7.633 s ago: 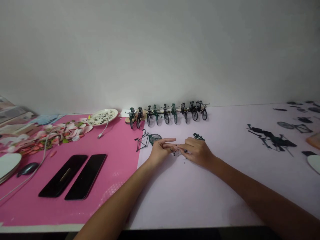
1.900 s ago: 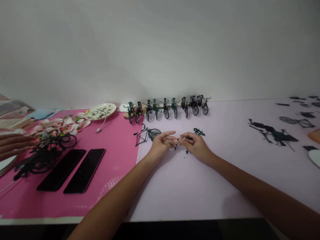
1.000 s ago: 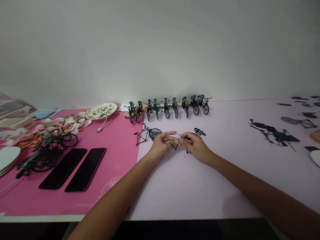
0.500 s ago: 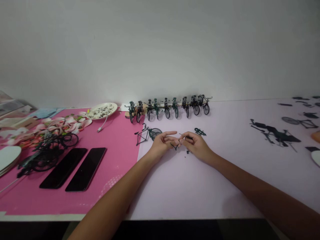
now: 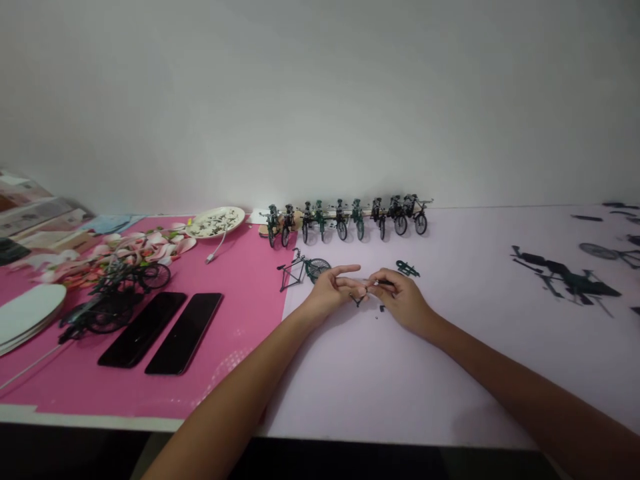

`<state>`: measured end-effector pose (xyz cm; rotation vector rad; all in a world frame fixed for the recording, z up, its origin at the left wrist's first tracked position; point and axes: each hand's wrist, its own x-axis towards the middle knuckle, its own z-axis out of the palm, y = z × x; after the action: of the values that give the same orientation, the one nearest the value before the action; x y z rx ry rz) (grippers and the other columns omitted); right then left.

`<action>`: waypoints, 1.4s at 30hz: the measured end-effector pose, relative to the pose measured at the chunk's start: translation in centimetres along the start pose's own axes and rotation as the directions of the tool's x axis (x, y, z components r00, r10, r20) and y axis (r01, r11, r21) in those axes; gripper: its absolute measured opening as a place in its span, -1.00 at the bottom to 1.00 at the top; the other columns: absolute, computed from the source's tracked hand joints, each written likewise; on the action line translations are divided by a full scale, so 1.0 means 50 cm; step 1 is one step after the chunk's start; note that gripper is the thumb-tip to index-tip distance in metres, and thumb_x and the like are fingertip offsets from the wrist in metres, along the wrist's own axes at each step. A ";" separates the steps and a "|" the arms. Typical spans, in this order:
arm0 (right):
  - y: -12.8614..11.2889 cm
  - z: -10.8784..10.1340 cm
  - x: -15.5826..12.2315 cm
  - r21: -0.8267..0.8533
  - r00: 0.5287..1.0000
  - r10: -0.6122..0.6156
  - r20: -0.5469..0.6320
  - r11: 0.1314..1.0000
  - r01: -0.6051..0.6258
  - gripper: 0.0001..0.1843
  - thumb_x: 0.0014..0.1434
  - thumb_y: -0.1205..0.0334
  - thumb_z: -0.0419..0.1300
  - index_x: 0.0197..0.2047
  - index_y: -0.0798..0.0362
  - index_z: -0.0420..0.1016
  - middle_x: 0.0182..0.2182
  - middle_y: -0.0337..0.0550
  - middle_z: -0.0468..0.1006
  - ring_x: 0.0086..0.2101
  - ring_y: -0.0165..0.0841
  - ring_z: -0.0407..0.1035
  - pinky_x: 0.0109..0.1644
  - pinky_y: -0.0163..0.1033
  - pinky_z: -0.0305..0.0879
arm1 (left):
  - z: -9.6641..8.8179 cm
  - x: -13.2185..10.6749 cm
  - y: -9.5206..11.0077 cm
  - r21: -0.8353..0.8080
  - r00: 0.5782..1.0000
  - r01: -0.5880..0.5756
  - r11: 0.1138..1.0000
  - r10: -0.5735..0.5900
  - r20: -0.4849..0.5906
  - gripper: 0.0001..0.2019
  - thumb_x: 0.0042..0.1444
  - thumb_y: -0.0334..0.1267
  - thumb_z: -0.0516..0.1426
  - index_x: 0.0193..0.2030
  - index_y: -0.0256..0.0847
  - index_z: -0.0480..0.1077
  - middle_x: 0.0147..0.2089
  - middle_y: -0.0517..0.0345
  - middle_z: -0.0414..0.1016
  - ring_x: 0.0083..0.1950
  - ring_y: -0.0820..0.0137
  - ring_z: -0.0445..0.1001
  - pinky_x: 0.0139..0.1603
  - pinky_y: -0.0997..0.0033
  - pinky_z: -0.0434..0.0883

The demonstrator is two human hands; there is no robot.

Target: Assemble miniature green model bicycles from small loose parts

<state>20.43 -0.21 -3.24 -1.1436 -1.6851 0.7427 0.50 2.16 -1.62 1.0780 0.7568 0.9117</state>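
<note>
My left hand (image 5: pixel 331 293) pinches a small dark V-shaped bicycle part (image 5: pixel 356 300), its index finger stretched out above. Close against it, my right hand (image 5: pixel 400 297) has thumb and fingers closed on a thin dark piece, too small to name, and its fingertips meet the left ones. A partly built miniature bicycle (image 5: pixel 300 270), with frame and one wheel, lies just beyond my left hand. Behind my right hand lies a green toy part (image 5: pixel 409 269). A tiny black piece (image 5: pixel 382 309) rests on the table below the fingers.
Several miniature bicycles (image 5: pixel 341 223) stand in a row by the wall. On the left are two phones (image 5: pixel 184 333), more toy bicycles (image 5: pixel 107 307), fake petals and a plate of small parts (image 5: pixel 194 230). Dark loose parts (image 5: pixel 565 273) lie at the right.
The thin stick in my right hand, which pointed up and left, now lies mostly hidden in the fingers. The whole view has shifted slightly; both hands stay together.
</note>
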 end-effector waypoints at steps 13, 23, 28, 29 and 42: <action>0.021 0.001 -0.002 0.014 0.994 -0.001 0.106 1.000 0.000 -0.83 0.32 0.07 0.18 -0.18 -0.01 0.48 -0.35 -0.17 0.56 -0.36 -0.29 0.44 -0.31 -0.23 0.32 | 0.002 0.010 -0.022 -0.006 0.999 -0.050 0.999 0.050 -0.016 -0.25 -0.24 -0.41 0.52 0.15 -0.31 0.40 -0.30 0.18 0.56 -0.38 0.39 0.61 -0.18 0.32 0.50; 0.019 0.005 0.002 0.064 0.994 0.025 0.105 0.997 -0.031 -0.80 0.29 0.04 0.21 -0.19 -0.02 0.51 -0.32 -0.15 0.59 -0.31 -0.25 0.47 -0.29 -0.22 0.36 | 0.004 0.007 -0.027 0.003 0.992 -0.124 0.992 0.124 0.002 -0.26 -0.22 -0.39 0.50 0.13 -0.23 0.35 -0.31 0.31 0.45 -0.37 0.44 0.62 -0.21 0.40 0.51; 0.003 0.000 0.004 0.010 0.996 -0.016 0.083 1.000 0.015 -0.79 0.28 0.03 0.19 -0.26 -0.02 0.52 -0.36 -0.15 0.55 -0.34 -0.26 0.43 -0.29 -0.20 0.33 | 0.007 0.009 -0.029 0.034 0.993 -0.121 0.992 0.121 0.002 -0.31 -0.22 -0.39 0.50 0.10 -0.25 0.40 -0.28 0.18 0.56 -0.36 0.43 0.62 -0.23 0.42 0.49; 0.001 -0.002 0.004 -0.019 0.997 -0.029 0.077 0.999 0.030 -0.79 0.28 0.04 0.19 -0.27 -0.01 0.53 -0.37 -0.15 0.54 -0.35 -0.26 0.41 -0.30 -0.20 0.31 | 0.007 0.009 -0.029 0.038 0.993 -0.115 0.993 0.115 0.007 -0.33 -0.22 -0.39 0.50 0.08 -0.27 0.42 -0.28 0.14 0.58 -0.35 0.43 0.62 -0.22 0.42 0.49; -0.019 -0.004 -0.006 -0.026 1.000 0.008 0.029 1.000 -0.007 -0.73 0.33 -0.03 0.19 -0.05 -0.04 0.49 -0.20 -0.08 0.57 -0.26 -0.22 0.45 -0.27 -0.19 0.37 | 0.003 0.009 -0.024 0.047 0.990 -0.137 0.989 0.137 0.017 -0.47 -0.27 -0.18 0.55 -0.12 -0.33 0.62 -0.34 0.04 0.65 -0.32 0.36 0.63 -0.18 0.38 0.51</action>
<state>20.33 -0.87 -2.44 -1.1628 -1.7196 0.7478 1.12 2.28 -2.78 1.1890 0.7031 1.0059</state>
